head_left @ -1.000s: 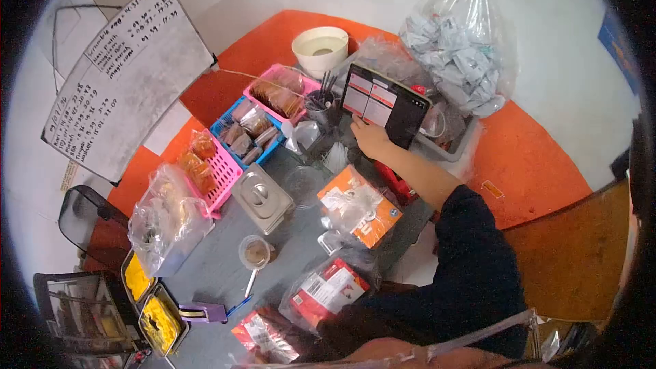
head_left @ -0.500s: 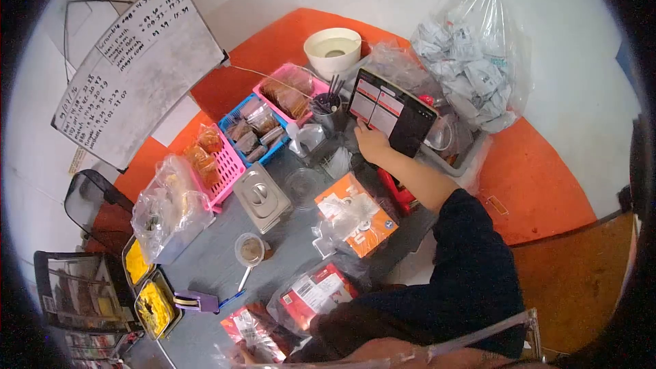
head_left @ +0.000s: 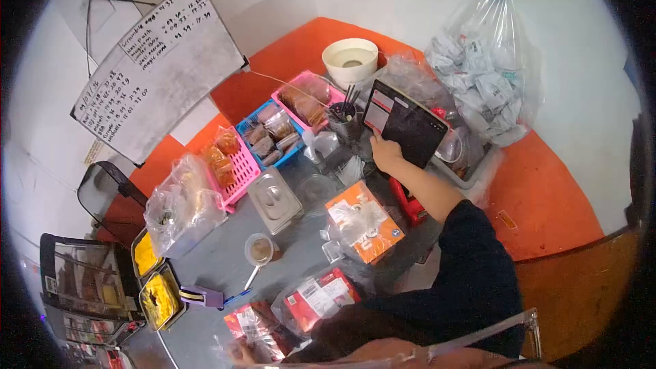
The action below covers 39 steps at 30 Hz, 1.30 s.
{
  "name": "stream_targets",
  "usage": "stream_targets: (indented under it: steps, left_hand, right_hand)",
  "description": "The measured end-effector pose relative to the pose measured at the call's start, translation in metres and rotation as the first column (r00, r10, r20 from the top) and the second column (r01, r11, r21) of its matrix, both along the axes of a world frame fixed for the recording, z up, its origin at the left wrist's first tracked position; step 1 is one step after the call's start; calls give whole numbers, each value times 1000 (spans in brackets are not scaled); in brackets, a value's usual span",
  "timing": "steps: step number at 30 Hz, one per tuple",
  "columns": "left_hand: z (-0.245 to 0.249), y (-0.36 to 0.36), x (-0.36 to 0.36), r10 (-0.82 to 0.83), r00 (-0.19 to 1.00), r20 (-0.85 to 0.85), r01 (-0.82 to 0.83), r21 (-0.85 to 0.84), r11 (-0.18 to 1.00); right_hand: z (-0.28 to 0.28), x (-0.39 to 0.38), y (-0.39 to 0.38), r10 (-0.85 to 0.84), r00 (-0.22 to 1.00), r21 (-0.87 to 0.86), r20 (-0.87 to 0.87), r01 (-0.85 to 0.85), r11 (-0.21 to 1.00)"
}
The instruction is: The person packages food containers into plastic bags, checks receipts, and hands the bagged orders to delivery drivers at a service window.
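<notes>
My right hand (head_left: 388, 154) reaches to the lower left part of a tablet (head_left: 404, 124), with a finger stretched out at its screen. The hand holds nothing. The tablet leans upright in a dark case. At the bottom, my left hand (head_left: 242, 353) is partly in view, with its fingers closed on the edge of a red box in clear plastic (head_left: 258, 328). Beside it lies another red box with a white label (head_left: 321, 298), also in plastic. An orange box (head_left: 365, 222) with crumpled clear plastic on top stands below my right forearm.
On the table are a lidded steel container (head_left: 275, 199), a plastic cup (head_left: 260, 249), a purple tape dispenser (head_left: 202, 296), pink (head_left: 240, 176) and blue baskets (head_left: 268, 134) of packets, and yellow food trays (head_left: 160, 301). A bag of packets (head_left: 482, 89) hangs at the right; a whiteboard (head_left: 160, 72) stands left.
The tablet's screen has changed: fewer white and red panels show, and more of it is dark. My right hand stays at the screen. The whole view has shifted slightly.
</notes>
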<state>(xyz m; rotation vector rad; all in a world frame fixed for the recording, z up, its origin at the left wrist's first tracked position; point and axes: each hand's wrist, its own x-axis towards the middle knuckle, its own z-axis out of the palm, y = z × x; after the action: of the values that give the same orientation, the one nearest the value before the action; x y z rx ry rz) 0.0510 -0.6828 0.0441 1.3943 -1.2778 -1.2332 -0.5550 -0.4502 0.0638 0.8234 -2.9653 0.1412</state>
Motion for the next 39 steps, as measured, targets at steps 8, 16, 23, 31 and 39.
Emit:
stream_targets:
  steps: [8, 16, 23, 31, 39]
  left_hand:
    - [-1, 13, 5, 16, 997, -77, -16, -3, 1000]
    - [43, 30, -17, -31, 995, -96, 28, -36, 999]
    - [40, 37, 9, 77, 951, -300, -40, 127, 991]
    - [58, 23, 44, 171, 834, -525, -153, 78, 985]
    - [39, -22, 90, 102, 829, -549, -72, 76, 995]
  right_hand:
    - [6, -1, 0, -12, 998, 13, 59, 11, 1000]
    - [38, 24, -1, 48, 998, -165, -36, -54, 985]
    - [179, 205, -70, 666, 718, -857, 202, -200, 476]
    - [63, 383, -293, 953, 64, -664, 298, -703, 255]
    - [-15, 436, -385, 458, -190, -464, 868, 18, 886]
